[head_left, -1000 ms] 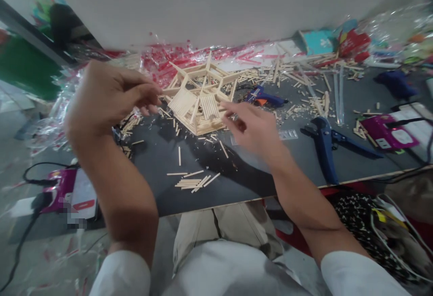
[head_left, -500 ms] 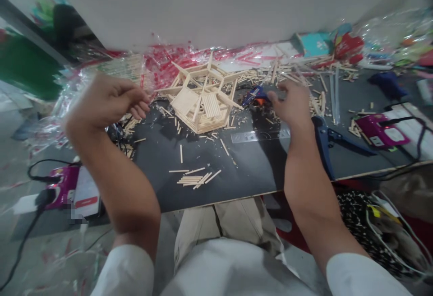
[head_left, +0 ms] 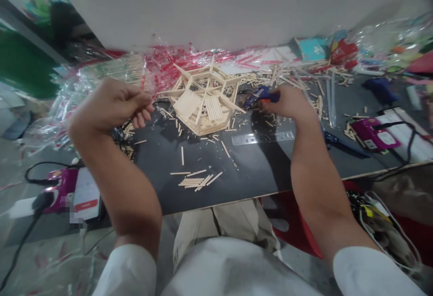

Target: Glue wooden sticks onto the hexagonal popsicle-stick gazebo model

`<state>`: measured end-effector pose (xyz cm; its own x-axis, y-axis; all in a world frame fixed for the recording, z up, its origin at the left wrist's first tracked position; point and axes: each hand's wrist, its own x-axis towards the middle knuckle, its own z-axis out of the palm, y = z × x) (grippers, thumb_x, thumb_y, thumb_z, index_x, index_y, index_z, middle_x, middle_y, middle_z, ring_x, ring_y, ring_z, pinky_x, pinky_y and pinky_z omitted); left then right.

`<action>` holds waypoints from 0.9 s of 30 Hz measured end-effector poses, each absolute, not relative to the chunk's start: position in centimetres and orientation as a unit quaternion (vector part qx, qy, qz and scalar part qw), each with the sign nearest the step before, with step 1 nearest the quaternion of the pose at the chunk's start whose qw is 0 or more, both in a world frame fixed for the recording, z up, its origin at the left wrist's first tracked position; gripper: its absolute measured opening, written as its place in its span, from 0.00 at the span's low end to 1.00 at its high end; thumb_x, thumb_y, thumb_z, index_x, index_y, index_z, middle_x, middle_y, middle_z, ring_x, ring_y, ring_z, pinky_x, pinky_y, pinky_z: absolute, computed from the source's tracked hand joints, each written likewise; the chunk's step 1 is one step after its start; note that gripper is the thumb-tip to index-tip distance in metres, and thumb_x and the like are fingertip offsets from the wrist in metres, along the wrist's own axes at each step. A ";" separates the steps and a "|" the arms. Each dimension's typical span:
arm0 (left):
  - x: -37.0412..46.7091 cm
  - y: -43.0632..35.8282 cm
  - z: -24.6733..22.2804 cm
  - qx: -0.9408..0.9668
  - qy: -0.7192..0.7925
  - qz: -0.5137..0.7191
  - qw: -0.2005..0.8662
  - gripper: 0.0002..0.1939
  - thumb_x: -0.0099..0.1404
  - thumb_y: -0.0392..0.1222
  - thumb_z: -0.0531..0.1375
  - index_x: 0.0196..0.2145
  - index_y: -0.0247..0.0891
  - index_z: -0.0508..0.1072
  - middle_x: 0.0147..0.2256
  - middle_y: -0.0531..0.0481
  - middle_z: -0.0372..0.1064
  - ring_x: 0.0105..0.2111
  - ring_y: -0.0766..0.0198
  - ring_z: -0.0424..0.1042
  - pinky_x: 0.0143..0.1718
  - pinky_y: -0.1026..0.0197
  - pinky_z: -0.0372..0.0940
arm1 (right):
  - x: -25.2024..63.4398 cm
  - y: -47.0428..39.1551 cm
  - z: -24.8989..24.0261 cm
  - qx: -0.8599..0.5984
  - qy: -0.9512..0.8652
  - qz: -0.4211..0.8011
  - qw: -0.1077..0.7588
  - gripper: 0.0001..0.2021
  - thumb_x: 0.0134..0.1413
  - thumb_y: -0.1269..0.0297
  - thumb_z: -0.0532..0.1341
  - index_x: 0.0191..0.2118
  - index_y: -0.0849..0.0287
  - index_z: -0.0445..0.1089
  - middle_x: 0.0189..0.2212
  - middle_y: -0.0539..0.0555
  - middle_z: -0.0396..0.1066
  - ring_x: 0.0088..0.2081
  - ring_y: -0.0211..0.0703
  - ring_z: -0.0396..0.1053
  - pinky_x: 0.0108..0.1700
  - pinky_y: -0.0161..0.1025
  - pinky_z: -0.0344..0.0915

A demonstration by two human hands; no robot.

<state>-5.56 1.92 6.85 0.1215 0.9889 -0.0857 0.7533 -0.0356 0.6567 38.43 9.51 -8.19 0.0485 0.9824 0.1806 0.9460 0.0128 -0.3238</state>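
Note:
A many-sided frame of wooden sticks (head_left: 203,102) stands on the dark table, with two flat stick panels on its near side. To its left my left hand (head_left: 125,106) is raised, thumb and fingers pinched together; what they hold, if anything, is too small to make out. My right hand (head_left: 289,102) has its fingers closed round a blue glue gun (head_left: 260,96) with an orange part, right of the frame. Near the front edge lies a small group of cut sticks (head_left: 194,181). A clear ruler (head_left: 248,139) lies between the frame and my right forearm.
A dark blue cutter (head_left: 345,145) lies right of my forearm. Magenta power sockets sit at the right (head_left: 375,133) and left (head_left: 62,191), the left one beside a phone (head_left: 87,196). Plastic wrappers (head_left: 169,66) and loose sticks line the back. Another blue tool (head_left: 380,89) lies far right.
My right hand has moved onto the blue glue gun and closed round it; before, its fingers were apart beside it. My left hand stays pinched in nearly the same place. The view has shifted slightly.

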 end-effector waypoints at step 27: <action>-5.1 1.8 7.2 0.688 0.651 0.192 0.257 0.18 0.54 0.65 0.60 0.37 0.58 0.80 0.29 0.55 0.79 0.39 0.47 0.77 0.39 0.39 0.76 | 31.1 8.5 4.4 -0.525 -0.824 -0.029 0.213 0.13 0.43 0.72 0.69 0.35 0.51 0.69 0.34 0.53 0.77 0.33 0.45 0.70 0.39 0.45 0.68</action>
<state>-5.14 1.81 7.23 0.0788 0.9945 -0.0692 0.7971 -0.0212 0.6035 31.15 8.48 4.43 -0.3585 0.8521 0.3812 0.8766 0.4477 -0.1764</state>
